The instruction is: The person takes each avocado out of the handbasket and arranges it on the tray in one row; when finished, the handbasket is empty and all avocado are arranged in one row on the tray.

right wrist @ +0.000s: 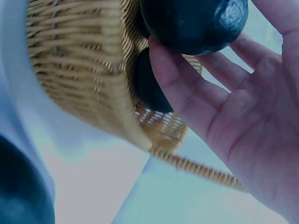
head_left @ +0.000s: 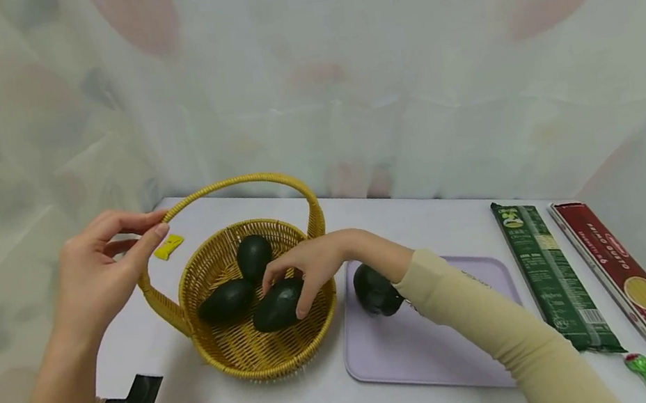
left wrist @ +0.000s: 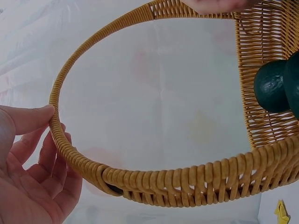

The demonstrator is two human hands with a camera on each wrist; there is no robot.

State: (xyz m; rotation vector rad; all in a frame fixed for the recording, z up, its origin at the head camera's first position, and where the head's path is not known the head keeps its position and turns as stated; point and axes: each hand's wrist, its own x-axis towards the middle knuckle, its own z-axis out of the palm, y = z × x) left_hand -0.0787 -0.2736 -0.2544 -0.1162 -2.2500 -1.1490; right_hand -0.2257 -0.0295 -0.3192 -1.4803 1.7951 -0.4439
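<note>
A yellow wicker basket [head_left: 242, 373] stands on the white table with two dark green avocados [head_left: 227, 302] lying inside. My right hand [head_left: 314, 265] reaches in over its right side and grips another avocado [head_left: 278, 305], thumb on one side and fingers on the other. In the right wrist view, that avocado [right wrist: 194, 23] sits against the fingers above the basket's opening. With thumb and fingers, my left hand [head_left: 104, 264] pinches the left part of the arched handle [head_left: 237, 180]. The left wrist view shows the thumb against the handle [left wrist: 55, 93] and the other fingers behind it.
Right of the basket lies a lilac tray [head_left: 412, 363] bearing a dark rounded fruit [head_left: 374, 290], partly behind my right forearm. Farther right are a green pack [head_left: 553, 278], a red spaghetti pack [head_left: 622, 270] and a lollipop [head_left: 638, 364]. A yellow wrapped candy [head_left: 169, 246] lies behind the handle.
</note>
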